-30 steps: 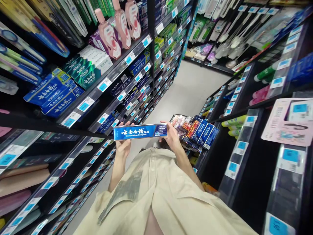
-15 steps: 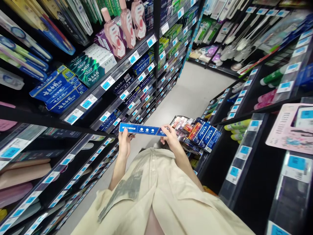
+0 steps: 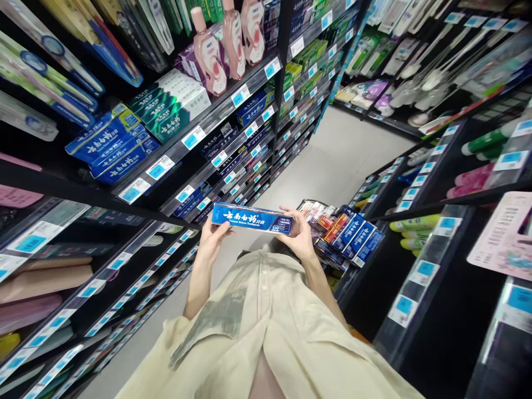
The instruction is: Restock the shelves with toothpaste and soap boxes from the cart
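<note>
A long blue toothpaste box [image 3: 251, 219] with white lettering lies level between my two hands, in front of my waist. My left hand [image 3: 211, 239] is closed on its left end, the thumb across the front face. At the other end, my right hand [image 3: 300, 235] grips the box by its edges. Part of the right fingers is hidden behind the box. To the right, just past that hand, stands a pile of boxed toothpaste [image 3: 347, 231] in blue, red and white.
On the left shelf stand blue toothpaste boxes [image 3: 120, 145], green and white boxes [image 3: 168, 108] and pink bottles [image 3: 210, 58]. Price tags line the shelf edges. Another black shelf [image 3: 419, 288] runs close on my right. The grey floor [image 3: 332, 149] stretches ahead between them.
The toothpaste box has been turned, so a different face with large white lettering shows. My right hand has shifted its hold to the box's end. The view has moved slightly left.
</note>
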{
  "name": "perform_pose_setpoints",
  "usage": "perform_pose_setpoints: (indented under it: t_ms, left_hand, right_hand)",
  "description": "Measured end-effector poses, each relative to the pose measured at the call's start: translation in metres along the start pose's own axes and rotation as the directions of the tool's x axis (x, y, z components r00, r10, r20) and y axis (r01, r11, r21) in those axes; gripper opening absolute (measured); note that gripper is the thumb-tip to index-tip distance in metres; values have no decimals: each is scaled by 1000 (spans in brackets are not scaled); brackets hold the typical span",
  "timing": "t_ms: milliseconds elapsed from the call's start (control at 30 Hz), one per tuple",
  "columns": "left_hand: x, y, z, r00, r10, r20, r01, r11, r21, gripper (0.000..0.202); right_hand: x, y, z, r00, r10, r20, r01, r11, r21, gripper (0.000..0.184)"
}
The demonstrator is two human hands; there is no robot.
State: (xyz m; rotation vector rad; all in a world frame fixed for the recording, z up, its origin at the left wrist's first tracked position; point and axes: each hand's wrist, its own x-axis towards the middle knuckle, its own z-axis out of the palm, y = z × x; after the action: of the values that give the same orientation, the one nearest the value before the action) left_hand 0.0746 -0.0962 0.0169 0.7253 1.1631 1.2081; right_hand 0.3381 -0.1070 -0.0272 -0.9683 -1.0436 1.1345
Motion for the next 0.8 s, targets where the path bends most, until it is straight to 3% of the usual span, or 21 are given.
perform_pose_setpoints:
  t_ms: [133, 167, 300, 400, 500, 633, 700, 800]
  left_hand:
    - [-3, 1, -6, 993, 105, 59, -110, 991, 80, 61]
    - [-3, 1, -7, 986, 141, 94, -148, 986, 80, 61]
    - [-2, -1, -10, 937, 258, 234, -261, 965, -17, 54]
    - [-1, -5, -7, 938, 279, 205, -267, 960, -85, 52]
    - [-3, -13, 1, 944, 266, 193, -248, 962, -113, 74]
    - [-8, -26, 11, 941, 226, 251, -214, 974, -75, 99]
    - [-11, -30, 14, 929, 226, 293, -216, 974, -67, 93]
    - [-13, -30, 14, 902, 283, 327, -281, 958, -56, 73]
  right_hand:
    - [4, 6, -6, 999, -42, -6, 42, 998, -43, 89]
    - [4, 6, -7, 999, -54, 3, 54, 996, -64, 87]
    - [3, 3, -6, 975, -220, -4, 215, 956, -200, 39]
    - [3, 3, 1, 949, -313, -26, 298, 924, -241, 28]
    - [3, 7, 6, 921, -387, -43, 366, 898, -243, 19]
    - [0, 12, 0, 814, -576, -75, 492, 752, -438, 18]
    - [-4, 13, -6, 747, -662, -61, 517, 636, -573, 19]
    - [-10, 11, -13, 684, -728, -32, 521, 520, -677, 22]
